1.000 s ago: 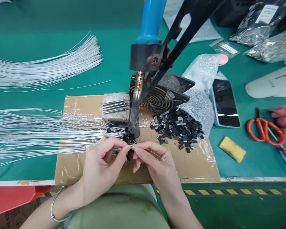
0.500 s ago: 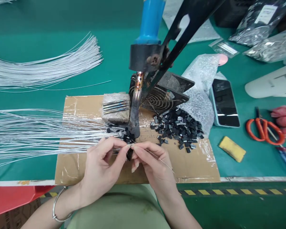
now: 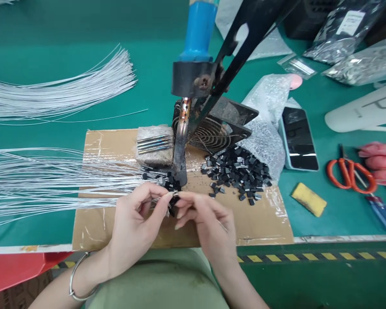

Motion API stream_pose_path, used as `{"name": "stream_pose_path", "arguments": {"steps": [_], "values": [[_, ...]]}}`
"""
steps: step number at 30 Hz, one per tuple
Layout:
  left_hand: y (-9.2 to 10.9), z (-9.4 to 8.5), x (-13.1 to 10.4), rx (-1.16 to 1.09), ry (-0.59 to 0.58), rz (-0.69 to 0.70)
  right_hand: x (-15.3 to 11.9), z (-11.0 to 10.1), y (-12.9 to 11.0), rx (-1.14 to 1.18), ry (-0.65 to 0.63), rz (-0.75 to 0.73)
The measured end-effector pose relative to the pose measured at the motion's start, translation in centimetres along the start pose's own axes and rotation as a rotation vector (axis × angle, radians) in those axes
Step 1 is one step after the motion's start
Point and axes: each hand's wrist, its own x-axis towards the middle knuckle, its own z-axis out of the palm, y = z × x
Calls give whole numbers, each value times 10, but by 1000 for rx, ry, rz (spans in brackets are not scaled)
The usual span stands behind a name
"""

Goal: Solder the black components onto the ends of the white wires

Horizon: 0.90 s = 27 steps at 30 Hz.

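My left hand (image 3: 144, 223) is closed in a pinch, thumb against forefinger, on a tiny piece whose kind is hidden. Tip to tip with it, my right hand (image 3: 209, 219) pinches too. A short stretch of thin wire (image 3: 224, 227) shows along the right hand's fingers. Just behind the fingertips lies a cluster of small black connectors (image 3: 171, 182) at the ends of white wires (image 3: 109, 186), which run off to the left. Above them the soldering iron (image 3: 182, 128) points down from its black stand, its tip near the cluster.
A cardboard sheet (image 3: 96, 231) lies under the work. To the right is a heap of small black parts (image 3: 238, 171), by a fan (image 3: 212, 133). Farther right are a phone (image 3: 300, 139), a yellow sponge (image 3: 309, 199) and orange-handled scissors (image 3: 350, 176). Another wire bundle (image 3: 93, 90) lies back left.
My right hand's fingers have shifted slightly, and less of the thin wire shows beside them. My left hand keeps its pinch. The whole view has moved a little.
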Motion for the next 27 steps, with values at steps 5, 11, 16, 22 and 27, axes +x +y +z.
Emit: {"name": "stream_pose_path", "arguments": {"steps": [5,11,16,22,27], "values": [[-1,-4,2,-71,1,-59,3,-54,-19,-916,269,-519],[0,-5,4,-66,14,-36,10,-74,-22,-1303,70,-648],[1,-5,4,-38,19,-31,4,-63,-13,-1140,267,-511],[5,-5,5,13,31,-23,1,-43,-13,-724,364,-261],[10,-7,5,60,11,-25,4,-16,-24,-390,237,-157]]}}
